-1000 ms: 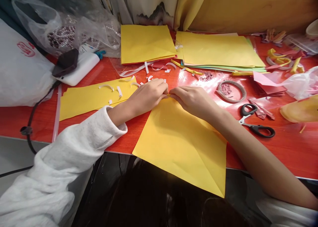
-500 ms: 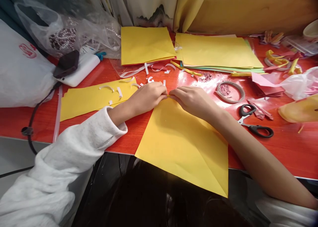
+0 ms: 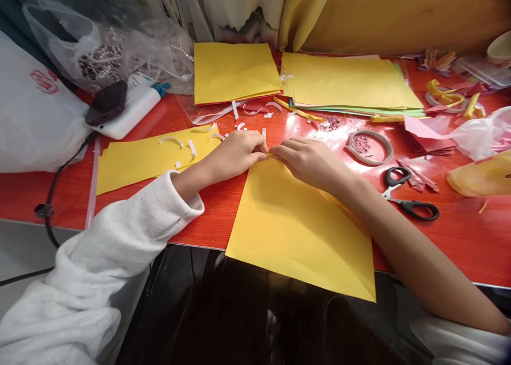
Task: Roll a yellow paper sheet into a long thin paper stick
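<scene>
The top edge of a big yellow sheet [image 3: 295, 221] is being pinched by both hands, basically fingertip to fingertip: one bit is gripped by the left hand [image 3: 239, 153], and the bit just beside it by the right hand [image 3: 311, 163], with only a sliver of folded edge left visible between them. With the clock centred on the hands and twelve on the far side, the sheet is spread out toward five and six, partly on the red tabletop [image 3: 207, 218], its bottom end hung over the near edge. White paper strips [image 3: 192, 148] are scattered from nine round to twelve, some of them dropped on the long yellow pieces [image 3: 136, 162] laid out at nine. A tape roll [image 3: 371, 163] is set down at three, and black-handled scissors [image 3: 409, 205] are parked between three and four, near the right forearm. Further out, one yellow paper stack [image 3: 235, 72] is placed at eleven and a second, multicoloured pile [image 3: 351, 83] topped with yellow between one and two. Pink sheets [image 3: 433, 144] are piled at three, past the roll. Around ten, a white box [image 3: 138, 109] is partly covered by a dark object [image 3: 107, 104], and beads are held in a clear plastic bag [image 3: 147, 43] behind it.
</scene>
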The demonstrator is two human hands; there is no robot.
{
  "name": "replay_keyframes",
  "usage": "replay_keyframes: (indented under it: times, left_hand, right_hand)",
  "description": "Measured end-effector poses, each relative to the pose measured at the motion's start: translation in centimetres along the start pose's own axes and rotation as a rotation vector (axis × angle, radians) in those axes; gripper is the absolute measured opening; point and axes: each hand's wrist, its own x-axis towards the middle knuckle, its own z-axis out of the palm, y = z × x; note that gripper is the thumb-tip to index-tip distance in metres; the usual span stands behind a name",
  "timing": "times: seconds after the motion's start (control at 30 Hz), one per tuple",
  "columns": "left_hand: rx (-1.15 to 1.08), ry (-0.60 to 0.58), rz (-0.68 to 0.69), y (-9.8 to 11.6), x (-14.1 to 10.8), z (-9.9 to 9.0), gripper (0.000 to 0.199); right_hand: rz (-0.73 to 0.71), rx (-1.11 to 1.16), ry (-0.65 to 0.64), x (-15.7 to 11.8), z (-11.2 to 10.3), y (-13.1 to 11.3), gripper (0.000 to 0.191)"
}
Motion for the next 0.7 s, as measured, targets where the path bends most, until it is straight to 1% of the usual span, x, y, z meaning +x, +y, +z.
replay_keyframes:
  times: [0.07,0.2,0.27,0.5,0.7]
  left_hand:
    - [-0.01,-0.016,-0.001,0.05,0.0,-0.09,0.007]
    - [-0.039,-0.069,0.018,0.13,0.03,-0.27,0.016]
    - [-0.049,-0.074,-0.003,0.22,0.02,-0.32,0.018]
    - [-0.058,-0.075,-0.125,0.33,0.07,-0.21,0.011]
    - [-0.137,-0.063,-0.12,-0.28,0.15,-0.11,0.012]
  right_hand:
    - [0.0,-0.018,-0.013,0.03,-0.06,-0.03,0.028]
    - [0.038,-0.042,-0.012,0.14,-0.24,-0.24,0.03]
    - [0.051,-0.036,-0.007,0.16,-0.27,-0.31,0.03]
    - [0.016,-0.022,-0.017,0.1,-0.11,-0.23,0.029]
    - [0.061,-0.033,-0.006,0.13,-0.1,-0.24,0.029]
